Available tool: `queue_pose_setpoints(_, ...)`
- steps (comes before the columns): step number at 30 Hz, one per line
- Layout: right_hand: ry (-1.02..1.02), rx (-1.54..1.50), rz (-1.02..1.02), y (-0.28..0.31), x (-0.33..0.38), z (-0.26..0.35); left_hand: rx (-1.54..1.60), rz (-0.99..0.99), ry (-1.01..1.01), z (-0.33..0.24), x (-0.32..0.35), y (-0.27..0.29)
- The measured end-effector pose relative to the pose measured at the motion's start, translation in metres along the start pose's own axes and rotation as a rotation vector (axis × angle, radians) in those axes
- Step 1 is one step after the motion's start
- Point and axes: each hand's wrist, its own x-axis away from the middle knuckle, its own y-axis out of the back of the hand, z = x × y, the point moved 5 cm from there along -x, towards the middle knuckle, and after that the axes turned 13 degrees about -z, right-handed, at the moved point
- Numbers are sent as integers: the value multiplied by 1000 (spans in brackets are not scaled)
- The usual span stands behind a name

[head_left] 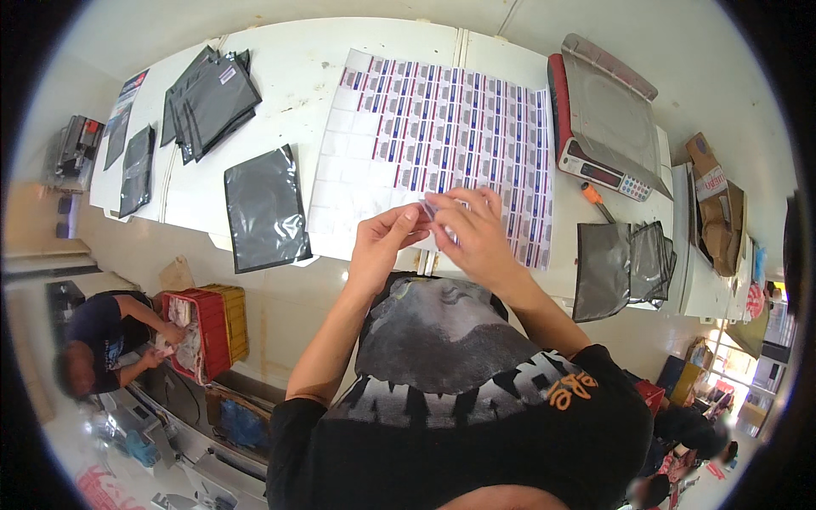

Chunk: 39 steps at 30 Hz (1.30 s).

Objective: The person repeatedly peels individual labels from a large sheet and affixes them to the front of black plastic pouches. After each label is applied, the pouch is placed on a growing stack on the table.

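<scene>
A large sheet of small printed stickers (455, 127) in white, blue, red and grey lies in front of me. Its left part shows bare backing. Over the sheet's near edge, my left hand (378, 242) and my right hand (478, 231) meet, fingertips pinched together around a small pale sticker (428, 209). Fingers cover most of that sticker, so its print cannot be made out. Left of my hands lies a single shiny black plastic pouch (266, 208). To the right, several dark plastic pouches (603, 270) overlap at the table's near edge.
More black pouches (217, 106) are piled at the far left of the white table (289, 59). A red digital scale (608, 127) stands at the right, with an orange-handled tool (592, 195) before it. Behind me at left, a person (110, 336) reaches into a red crate (212, 331).
</scene>
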Motion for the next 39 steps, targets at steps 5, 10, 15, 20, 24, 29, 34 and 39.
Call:
queue_pose_setpoints(5, 61, -33, -8, -22, 0, 17, 23, -63, 40, 11, 0, 24)
queue_pose_setpoints(10, 13, -111, 27, -43, -5, 25, 38, -97, 45, 9, -2, 53)
queue_pose_setpoints(15, -94, -259, 50, -66, -19, 26, 74, -90, 40, -8, -8, 81)
queue_pose_setpoints(20, -381, -409, 43, -94, -30, 39, -158, -114, -86, -36, -20, 117)
queue_pose_setpoints(24, -452, -366, -1, -115, -46, 62, -441, -62, -212, -71, -20, 139)
queue_pose_setpoints(29, -415, -227, -26, -142, -56, 93, -847, 113, -460, -99, -25, 162)
queue_pose_setpoints(34, -357, -130, -52, -168, -44, 112, -753, 210, -523, -91, -40, 191)
queue_pose_setpoints(39, -451, 56, -129, -181, -35, 132, -799, 337, -459, -108, -37, 187)
